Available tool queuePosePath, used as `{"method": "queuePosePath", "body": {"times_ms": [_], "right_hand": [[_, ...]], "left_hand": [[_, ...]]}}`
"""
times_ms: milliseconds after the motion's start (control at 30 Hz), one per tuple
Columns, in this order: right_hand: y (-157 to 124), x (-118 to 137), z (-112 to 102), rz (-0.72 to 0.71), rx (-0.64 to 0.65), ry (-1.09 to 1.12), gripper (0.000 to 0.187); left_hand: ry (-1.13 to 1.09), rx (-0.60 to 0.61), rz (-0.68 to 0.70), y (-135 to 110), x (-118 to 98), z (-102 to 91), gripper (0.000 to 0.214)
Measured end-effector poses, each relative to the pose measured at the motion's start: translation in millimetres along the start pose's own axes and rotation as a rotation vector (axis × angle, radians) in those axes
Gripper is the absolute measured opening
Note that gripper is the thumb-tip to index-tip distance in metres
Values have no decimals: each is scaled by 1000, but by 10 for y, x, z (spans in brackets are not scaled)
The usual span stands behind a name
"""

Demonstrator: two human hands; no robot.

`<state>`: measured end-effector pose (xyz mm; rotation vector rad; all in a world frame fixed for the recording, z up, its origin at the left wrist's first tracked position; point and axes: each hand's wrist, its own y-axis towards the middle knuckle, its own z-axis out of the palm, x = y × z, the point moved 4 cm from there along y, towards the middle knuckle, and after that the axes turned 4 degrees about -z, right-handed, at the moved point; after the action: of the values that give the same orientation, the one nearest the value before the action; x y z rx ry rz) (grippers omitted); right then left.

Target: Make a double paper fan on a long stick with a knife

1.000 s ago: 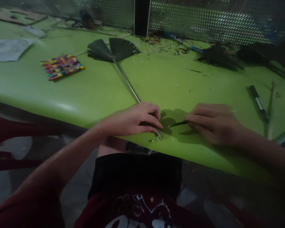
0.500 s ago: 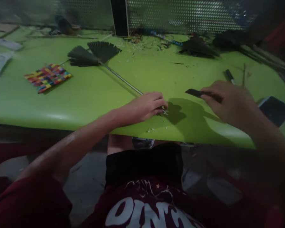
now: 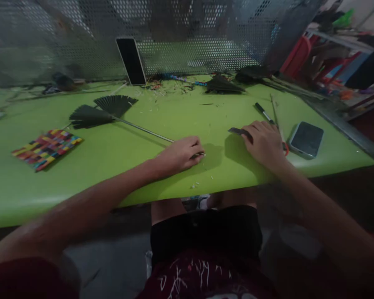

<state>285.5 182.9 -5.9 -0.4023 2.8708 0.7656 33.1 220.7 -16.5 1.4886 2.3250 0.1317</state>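
My left hand [image 3: 181, 154] rests on the green table [image 3: 118, 158], its fingers closed over the near end of a thin pale stick [image 3: 143, 129]. That stick runs back left to two dark pleated fan shapes [image 3: 102, 111]. My right hand [image 3: 263, 142] is closed on a small dark flat blade-like piece [image 3: 237, 131] whose tip points left, just above the table. The two hands are apart, with bare table and small pale scraps between and below them.
A phone [image 3: 306, 139] lies flat right of my right hand, beside a black marker [image 3: 263, 111] and thin sticks. A colourful woven mat [image 3: 45, 147] lies at the left. Another phone [image 3: 131, 60] leans on the perforated metal screen. Dark pleated pieces [image 3: 222, 85] and scraps lie at the back.
My right hand has drawn the dark piece away from the stick's end, to the right. The view has lifted and swung right, bringing the flat phone into sight. My left hand stays on the stick.
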Motion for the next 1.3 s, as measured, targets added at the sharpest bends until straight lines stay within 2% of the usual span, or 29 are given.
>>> {"method": "queuePosePath", "body": {"times_ms": [167, 333, 433, 633, 733, 800, 867, 933, 1133, 1233, 1300], "right_hand": [[-20, -60, 75, 11, 48, 67, 27], [0, -81, 66, -16, 20, 171, 28], [57, -30, -32, -54, -38, 199, 27], [207, 142, -300, -238, -48, 398, 17], [248, 259, -417, -362, 27, 498, 18], [259, 367, -442, -467, 127, 560, 21], [257, 484, -418, -579, 223, 594, 25], [252, 582, -358, -666, 249, 582, 29], [222, 668, -156, -777, 126, 503, 33], [218, 641, -108, -787, 107, 464, 32], [225, 631, -90, -778, 106, 461, 32]], "left_hand": [[28, 117, 78, 52, 70, -16, 30], [-214, 72, 133, 11, 171, -82, 23], [-169, 52, 176, -5, 163, -99, 21], [59, 86, 257, -37, 90, -179, 28], [30, 109, 262, -82, 72, -231, 30], [-33, 140, 273, -99, 58, -245, 29], [-98, 161, 276, -89, 53, -252, 26], [-162, 169, 270, -50, 62, -256, 22], [-334, 200, 215, 123, 112, -222, 17], [-336, 198, 161, 148, 132, -176, 19], [-298, 179, 172, 134, 134, -148, 23]]}}
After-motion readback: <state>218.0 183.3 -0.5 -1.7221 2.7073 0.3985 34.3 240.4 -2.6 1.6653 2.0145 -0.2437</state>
